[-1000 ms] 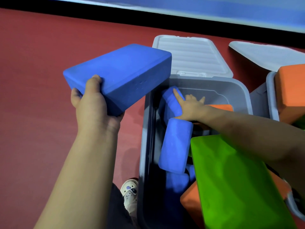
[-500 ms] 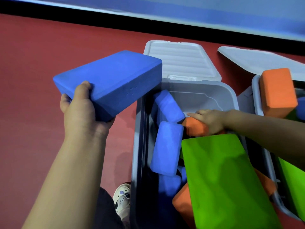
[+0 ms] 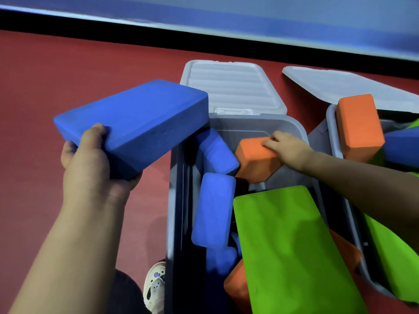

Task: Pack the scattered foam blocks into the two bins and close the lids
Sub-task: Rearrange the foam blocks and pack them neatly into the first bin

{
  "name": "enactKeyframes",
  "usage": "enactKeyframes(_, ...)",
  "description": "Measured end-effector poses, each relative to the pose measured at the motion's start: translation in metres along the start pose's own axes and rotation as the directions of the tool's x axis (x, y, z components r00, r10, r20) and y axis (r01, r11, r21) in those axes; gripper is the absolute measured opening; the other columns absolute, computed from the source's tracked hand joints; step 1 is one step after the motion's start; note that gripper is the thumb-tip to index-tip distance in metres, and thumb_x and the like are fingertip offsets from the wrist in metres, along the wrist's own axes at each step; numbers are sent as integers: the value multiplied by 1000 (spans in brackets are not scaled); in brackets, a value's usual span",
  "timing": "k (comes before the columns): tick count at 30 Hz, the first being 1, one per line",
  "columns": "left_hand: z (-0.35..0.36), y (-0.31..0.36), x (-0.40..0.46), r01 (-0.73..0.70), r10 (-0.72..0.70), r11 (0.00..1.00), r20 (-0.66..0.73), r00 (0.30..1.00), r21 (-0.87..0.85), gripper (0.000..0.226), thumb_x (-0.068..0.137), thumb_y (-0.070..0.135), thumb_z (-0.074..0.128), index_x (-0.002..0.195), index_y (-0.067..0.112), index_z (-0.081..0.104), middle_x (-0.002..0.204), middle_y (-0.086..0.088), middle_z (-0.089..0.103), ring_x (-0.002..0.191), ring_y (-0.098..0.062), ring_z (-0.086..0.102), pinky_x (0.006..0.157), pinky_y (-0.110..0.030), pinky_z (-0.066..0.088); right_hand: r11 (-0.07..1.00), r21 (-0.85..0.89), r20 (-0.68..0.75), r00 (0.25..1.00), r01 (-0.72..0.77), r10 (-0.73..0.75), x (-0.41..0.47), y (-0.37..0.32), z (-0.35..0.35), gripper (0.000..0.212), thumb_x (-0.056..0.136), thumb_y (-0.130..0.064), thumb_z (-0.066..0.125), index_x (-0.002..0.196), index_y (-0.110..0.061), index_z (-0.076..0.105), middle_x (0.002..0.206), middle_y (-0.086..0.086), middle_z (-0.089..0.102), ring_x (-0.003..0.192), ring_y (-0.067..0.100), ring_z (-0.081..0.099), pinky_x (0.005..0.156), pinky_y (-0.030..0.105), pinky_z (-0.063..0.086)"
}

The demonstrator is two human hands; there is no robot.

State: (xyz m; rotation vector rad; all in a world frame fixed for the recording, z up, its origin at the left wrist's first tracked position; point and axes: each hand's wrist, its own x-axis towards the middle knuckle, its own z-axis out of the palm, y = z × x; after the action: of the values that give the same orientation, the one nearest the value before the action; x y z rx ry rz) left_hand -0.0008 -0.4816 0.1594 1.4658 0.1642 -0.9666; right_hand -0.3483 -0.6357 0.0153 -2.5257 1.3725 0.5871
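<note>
The left hand (image 3: 95, 168) holds a big blue block (image 3: 136, 118) in the air over the red floor (image 3: 45, 75), just left of the near bin (image 3: 174, 200). Its thumb lies on the top face and the fingers wrap under the near end, closed firmly on it. The block's long axis runs from the hand up and to the right, and its far corner juts over the bin's left rim.

The right hand (image 3: 288, 150) reaches in from the right, fingers curled over the far edge of an orange block (image 3: 256, 159) at the bin's far end. That block sits tilted, its long axis slanting toward the far right; whether it is lifted clear or resting on the others I cannot tell.

Inside the bin, two blue blocks stand on edge along the left side: one (image 3: 217, 152) leaning at the far end, another (image 3: 213, 209) pointing lengthwise toward the viewer. A wide green block (image 3: 292, 250) lies on top at the near right, long axis running near to far, with an orange piece (image 3: 235, 288) showing under it.

The bin's white lid (image 3: 231, 87) lies open behind it. A second bin (image 3: 333, 132) stands just to the right, an orange block (image 3: 360, 125) sticking up from it, with its lid (image 3: 340, 87) behind it. A white shoe (image 3: 156, 286) shows beside the near bin.
</note>
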Motion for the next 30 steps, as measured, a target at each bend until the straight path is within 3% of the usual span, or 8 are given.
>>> enactKeyframes(4, -2, -2, 3, -2, 2, 1000, -6, 1000, 12, 60, 73, 33, 69, 130, 31, 51, 118, 5, 63, 97, -20, 65, 66, -51, 54, 990, 115, -4, 997, -80, 81, 4, -4, 8, 63, 88, -27, 53, 147, -22, 30, 148, 15, 27, 123, 37, 46, 99, 40, 39)
enactKeyframes(7, -2, -3, 5, -15, 15, 1000, 1, 1000, 22, 59, 75, 32, 69, 130, 30, 51, 119, 5, 62, 98, -19, 63, 64, -49, 54, 991, -132, -67, 998, -10, 1, 6, -11, 12, 88, 70, -50, 69, 143, -15, 33, 149, 12, 29, 125, 34, 38, 96, 43, 34)
enactKeyframes(9, -2, -4, 5, -18, 17, 1000, 4, 1000, 25, 59, 74, 33, 69, 130, 30, 52, 120, 4, 61, 98, -19, 63, 63, -48, 54, 986, -163, -82, 997, -26, 13, 10, -10, 12, 92, 64, -53, 75, 138, -14, 36, 147, 12, 33, 123, 34, 36, 96, 43, 31)
enactKeyframes(14, -6, -8, 11, -12, 11, 1000, 30, 999, 22, 60, 72, 35, 70, 129, 29, 53, 120, 5, 59, 100, -18, 62, 59, -44, 54, 994, -71, -100, 992, -78, 71, 22, -28, 13, 86, 72, -38, 75, 143, -25, 28, 133, 16, 34, 124, 35, 34, 109, 56, 18)
enactKeyframes(17, -7, -9, 13, -4, 3, 1000, 32, 999, 18, 65, 70, 37, 71, 132, 31, 51, 121, 6, 59, 102, -18, 62, 58, -42, 55, 993, -47, -163, 981, -110, 101, 24, -31, 12, 81, 75, -36, 72, 144, -33, 29, 135, 17, 31, 124, 36, 34, 110, 53, 21)
enactKeyframes(21, -3, -11, 10, -7, 6, 999, 27, 1000, 34, 61, 73, 36, 69, 132, 30, 52, 120, 4, 60, 100, -19, 63, 61, -44, 54, 985, -33, -82, 983, -167, 164, 28, -22, 17, 83, 77, -37, 72, 146, -30, 26, 136, 17, 31, 123, 34, 36, 107, 47, 29)
enactKeyframes(27, 3, -11, 6, 5, -5, 999, -4, 1000, 33, 51, 79, 33, 68, 129, 30, 53, 118, 4, 64, 96, -18, 64, 62, -48, 55, 992, 13, -33, 991, -126, 126, 38, -42, 6, 84, 76, -38, 73, 145, -22, 28, 148, 19, 19, 136, 35, 20, 113, 51, 16)
enactKeyframes(30, 3, -10, 2, 15, -15, 1000, -10, 1000, 21, 52, 79, 33, 69, 129, 31, 52, 117, 3, 64, 96, -19, 65, 65, -49, 55, 996, 78, -164, 985, -43, 55, 33, -59, -15, 67, 81, -41, 64, 137, -14, 40, 141, 16, 29, 128, 35, 32, 105, 44, 33)
